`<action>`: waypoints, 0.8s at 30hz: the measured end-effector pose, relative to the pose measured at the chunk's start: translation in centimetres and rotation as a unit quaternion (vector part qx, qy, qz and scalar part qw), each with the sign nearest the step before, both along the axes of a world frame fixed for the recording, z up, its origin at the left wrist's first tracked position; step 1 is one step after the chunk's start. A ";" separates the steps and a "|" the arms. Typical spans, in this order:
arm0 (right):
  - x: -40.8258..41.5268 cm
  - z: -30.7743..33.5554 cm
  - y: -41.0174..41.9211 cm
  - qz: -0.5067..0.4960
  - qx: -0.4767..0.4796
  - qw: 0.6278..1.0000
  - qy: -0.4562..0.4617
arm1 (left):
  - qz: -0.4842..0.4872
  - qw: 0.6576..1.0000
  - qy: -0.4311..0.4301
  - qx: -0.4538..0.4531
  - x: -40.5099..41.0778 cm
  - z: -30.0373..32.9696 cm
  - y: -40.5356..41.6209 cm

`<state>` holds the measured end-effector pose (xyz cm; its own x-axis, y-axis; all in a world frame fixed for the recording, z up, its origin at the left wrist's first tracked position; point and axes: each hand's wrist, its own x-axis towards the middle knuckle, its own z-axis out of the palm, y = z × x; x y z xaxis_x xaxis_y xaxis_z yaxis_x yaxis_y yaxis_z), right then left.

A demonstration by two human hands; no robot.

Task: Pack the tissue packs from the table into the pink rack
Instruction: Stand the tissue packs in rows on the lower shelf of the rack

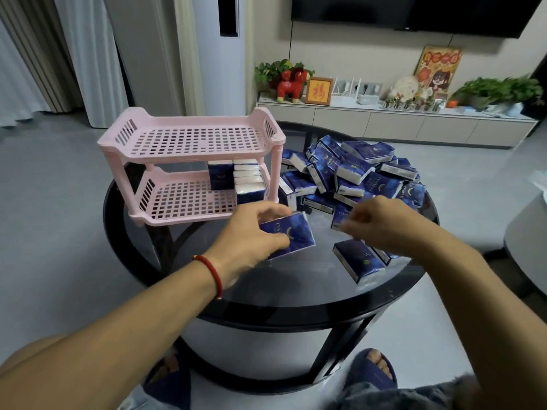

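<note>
A two-tier pink rack [189, 140] stands on the left of a round glass table [296, 288]. Several dark blue tissue packs [236, 180] stand in a row at the right end of its lower shelf; the top shelf is bare. A loose pile of blue tissue packs [355, 176] lies on the table's right half. My left hand [251, 238] grips one blue tissue pack [296, 235] just in front of the rack's right end. My right hand [381, 226] hovers with curled fingers over the pile's near edge, touching a pack [340, 217]. Another pack [359, 260] lies below that hand.
A low white cabinet [384, 119] with plants, a red toy and frames runs along the back wall under a dark TV [414, 13]. A grey rounded seat [529, 232] sits at the right. My slippered foot [373, 371] shows under the table.
</note>
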<state>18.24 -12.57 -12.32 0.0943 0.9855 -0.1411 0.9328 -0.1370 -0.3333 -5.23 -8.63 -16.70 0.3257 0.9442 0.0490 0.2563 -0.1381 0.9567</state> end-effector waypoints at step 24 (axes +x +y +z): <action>-3.0 -0.5 -0.4 0.043 -0.027 0.940 0.338 | -0.069 0.971 -0.094 -0.208 0.0 0.3 0.0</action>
